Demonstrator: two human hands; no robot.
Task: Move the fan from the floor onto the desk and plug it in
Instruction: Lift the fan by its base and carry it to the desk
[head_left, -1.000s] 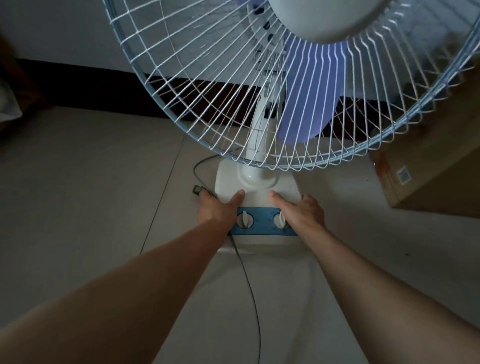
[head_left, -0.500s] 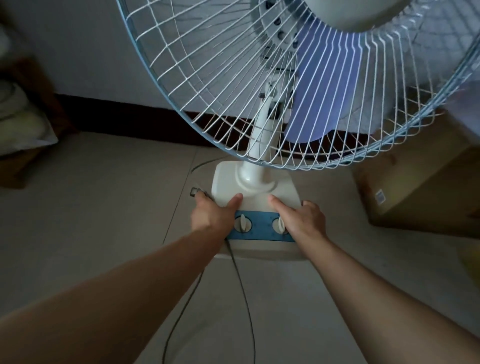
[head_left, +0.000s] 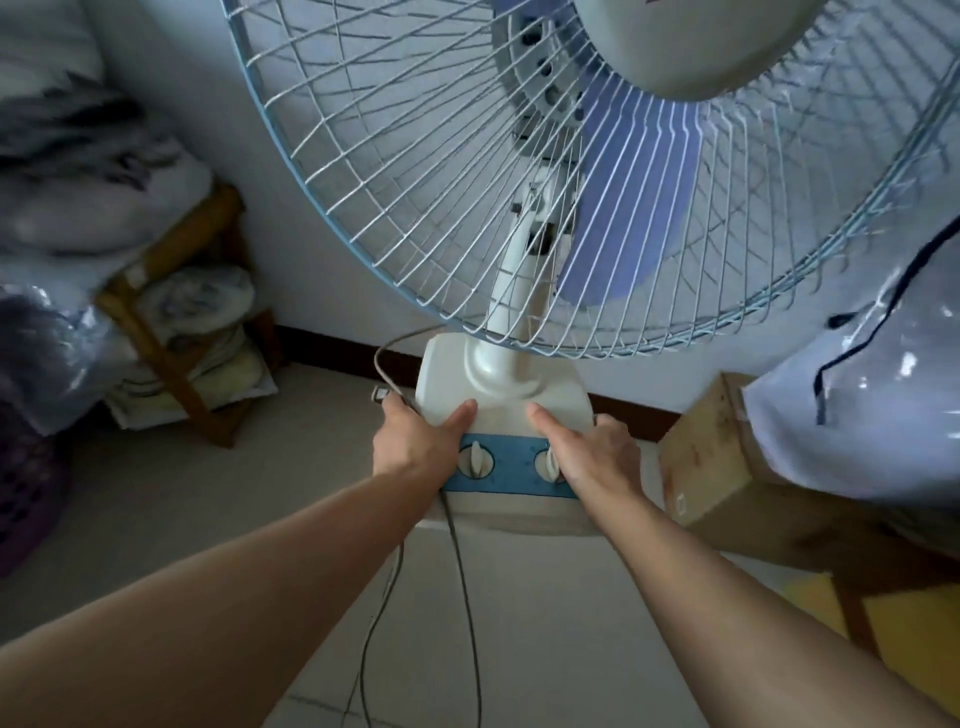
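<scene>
A white table fan (head_left: 498, 384) with a wire cage, purple blades and a blue control strip with two knobs fills the upper middle of the head view. I hold it in the air above the floor. My left hand (head_left: 415, 441) grips the left side of its base and also holds the plug (head_left: 381, 393) and cord. My right hand (head_left: 592, 452) grips the right side of the base, thumb on top. The grey cord (head_left: 462, 597) hangs in loops below the base. No desk is in view.
A wooden rack (head_left: 171, 332) with folded bedding stands at the left against the white wall. A cardboard box (head_left: 711, 467) sits at the right, with a clear plastic bag of bedding (head_left: 862, 395) above it. Pale floor tiles (head_left: 156, 499) lie below.
Both hands have lifted the fan off the floor. The base has risen and the cord now dangles under it. The rack at the left and the bag at the right have come into view.
</scene>
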